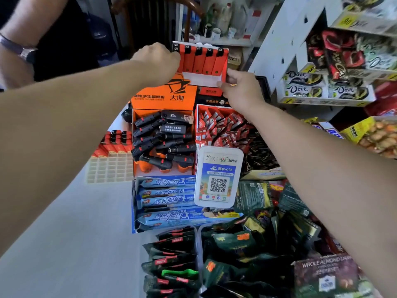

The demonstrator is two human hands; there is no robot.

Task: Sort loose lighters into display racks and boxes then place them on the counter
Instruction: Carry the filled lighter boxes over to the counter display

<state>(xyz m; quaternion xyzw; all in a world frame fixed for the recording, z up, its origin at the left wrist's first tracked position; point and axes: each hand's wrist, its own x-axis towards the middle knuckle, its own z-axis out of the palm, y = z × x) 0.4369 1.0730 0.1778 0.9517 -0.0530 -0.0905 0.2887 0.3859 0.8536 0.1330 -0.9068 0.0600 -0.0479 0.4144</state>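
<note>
From the head camera, a white cardboard display rack (200,63) stood upright at twelve o'clock, above the orange box (164,134). It held five glossy orange lighters (198,61) with black caps, side by side. The left hand (158,55) curled round the rack's left edge; the right hand (240,87) pinched its lower right corner. At nine o'clock lay a pale gridded plastic tray (109,166), partly filled with lighters. The orange box held a heap of black torch lighters.

Between my fingers I see a matt white cardboard rack (202,79) holding smooth, glossy orange plastic lighters (203,61).
</note>
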